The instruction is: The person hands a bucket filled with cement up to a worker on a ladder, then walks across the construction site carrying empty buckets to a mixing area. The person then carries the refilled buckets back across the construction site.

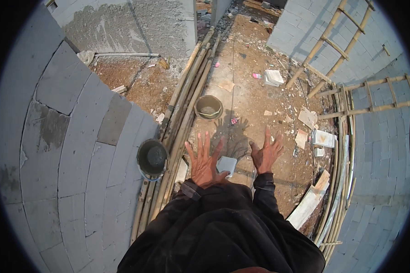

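Dark jacket point(218, 227); left hand point(205, 166), right hand point(265, 157) spread; grey block point(228, 164) below.

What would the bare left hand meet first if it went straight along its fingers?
Ahead of the left hand, the round, open-topped, brownish bucket comes first in the picture; depth is unclear, and the hand looks raised, so it might pass above.

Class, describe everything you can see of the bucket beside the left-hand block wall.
The bucket is round, dark and plastic-looking, greyish inside, with a blue curve along its lower edge. Its open mouth faces up. It stands close to the grey block wall, at the bamboo poles; whether they support it is unclear. The left hand is apart.
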Available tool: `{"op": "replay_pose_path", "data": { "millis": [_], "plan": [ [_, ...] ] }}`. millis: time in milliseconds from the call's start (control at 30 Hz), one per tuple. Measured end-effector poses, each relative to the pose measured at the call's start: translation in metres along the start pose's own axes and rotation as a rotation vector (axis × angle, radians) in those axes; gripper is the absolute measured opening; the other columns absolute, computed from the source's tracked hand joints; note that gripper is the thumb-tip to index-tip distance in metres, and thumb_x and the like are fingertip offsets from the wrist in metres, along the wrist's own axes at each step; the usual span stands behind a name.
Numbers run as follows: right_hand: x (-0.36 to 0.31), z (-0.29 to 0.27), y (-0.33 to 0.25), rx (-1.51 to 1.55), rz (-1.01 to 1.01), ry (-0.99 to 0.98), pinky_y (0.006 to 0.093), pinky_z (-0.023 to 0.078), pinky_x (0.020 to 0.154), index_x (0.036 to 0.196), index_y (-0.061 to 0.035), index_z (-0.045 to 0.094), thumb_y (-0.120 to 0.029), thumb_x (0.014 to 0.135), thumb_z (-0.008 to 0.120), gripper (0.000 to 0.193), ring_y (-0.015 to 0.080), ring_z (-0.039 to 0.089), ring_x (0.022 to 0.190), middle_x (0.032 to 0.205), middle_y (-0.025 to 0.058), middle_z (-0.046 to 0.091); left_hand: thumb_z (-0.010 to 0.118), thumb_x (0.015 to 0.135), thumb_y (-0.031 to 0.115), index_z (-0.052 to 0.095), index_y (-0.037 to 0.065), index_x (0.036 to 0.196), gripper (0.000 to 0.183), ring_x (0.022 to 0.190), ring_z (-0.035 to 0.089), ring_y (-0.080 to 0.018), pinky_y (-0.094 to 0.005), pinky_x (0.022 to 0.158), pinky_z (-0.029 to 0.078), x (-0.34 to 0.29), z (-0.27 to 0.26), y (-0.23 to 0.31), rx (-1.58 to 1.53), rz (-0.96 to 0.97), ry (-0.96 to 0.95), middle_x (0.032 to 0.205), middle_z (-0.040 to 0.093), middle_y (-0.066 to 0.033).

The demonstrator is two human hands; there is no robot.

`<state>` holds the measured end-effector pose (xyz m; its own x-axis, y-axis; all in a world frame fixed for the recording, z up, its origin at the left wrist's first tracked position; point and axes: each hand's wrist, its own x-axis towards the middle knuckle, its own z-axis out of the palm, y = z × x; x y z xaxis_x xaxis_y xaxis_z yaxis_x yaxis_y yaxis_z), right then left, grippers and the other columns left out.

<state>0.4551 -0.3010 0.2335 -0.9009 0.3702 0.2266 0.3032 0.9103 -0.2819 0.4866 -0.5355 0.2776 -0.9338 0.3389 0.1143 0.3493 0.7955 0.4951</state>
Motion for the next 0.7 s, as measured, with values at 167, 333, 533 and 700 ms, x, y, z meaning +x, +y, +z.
{"op": "replay_pose_path", "data": {
  "millis": [167, 333, 533, 700],
  "plan": [
    [-0.011, -0.012, -0.021, 0.025, -0.181, -0.098, 0.0659, 0.015, 0.112, 0.152, -0.0277, 0.031, -0.036, 0.074, 0.078, 0.091, 0.0434, 0.023, 0.143, 0.15, 0.0282, 0.031, 0.082, 0.069, 0.032, 0.029, 0.019, 0.153, 0.1, 0.147, 0.016, -0.0408, -0.0718, 0.111, 0.002, 0.007, -0.011, -0.053, 0.17, -0.29, 0.337, 0.146, 0.044, -0.0189],
    [-0.022, -0.003, -0.047, 0.27, -0.483, -0.148, 0.0657, 0.015, 0.112, 0.152, -0.0234, 0.032, -0.033, 0.075, 0.074, 0.088, 0.04, 0.03, 0.139, 0.145, 0.0237, 0.037, 0.075, 0.076, 0.016, 0.07, 0.014, 0.113, 0.037, 0.123, 0.052, -0.0297, -0.0639, 0.116, 0.01, 0.013, -0.026, -0.111, 0.129, -0.454, 0.672, 0.107, 0.067, -0.0104],
    [0.008, 0.003, -0.027, 0.238, -0.406, -0.116, 0.0641, 0.014, 0.113, 0.152, -0.0265, 0.033, -0.03, 0.074, 0.075, 0.088, 0.0366, 0.033, 0.139, 0.144, 0.0192, 0.04, 0.073, 0.077, 0.018, 0.071, 0.013, 0.111, 0.035, 0.123, 0.054, -0.0287, -0.0619, 0.116, 0.009, 0.057, 0.0, -0.035, 0.06, -0.225, 0.671, 0.109, 0.067, -0.0066],
    [0.061, 0.006, 0.003, 0.189, -0.247, -0.193, 0.0637, 0.02, 0.11, 0.15, -0.0205, 0.036, -0.026, 0.074, 0.076, 0.086, 0.0305, 0.046, 0.122, 0.118, 0.0102, 0.054, 0.076, 0.071, 0.011, 0.068, 0.015, 0.121, 0.051, 0.115, 0.055, -0.0264, -0.0639, 0.115, 0.011, 0.106, 0.03, 0.0, -0.14, 0.215, 0.287, 0.1, 0.066, -0.0027]
  ]
}}
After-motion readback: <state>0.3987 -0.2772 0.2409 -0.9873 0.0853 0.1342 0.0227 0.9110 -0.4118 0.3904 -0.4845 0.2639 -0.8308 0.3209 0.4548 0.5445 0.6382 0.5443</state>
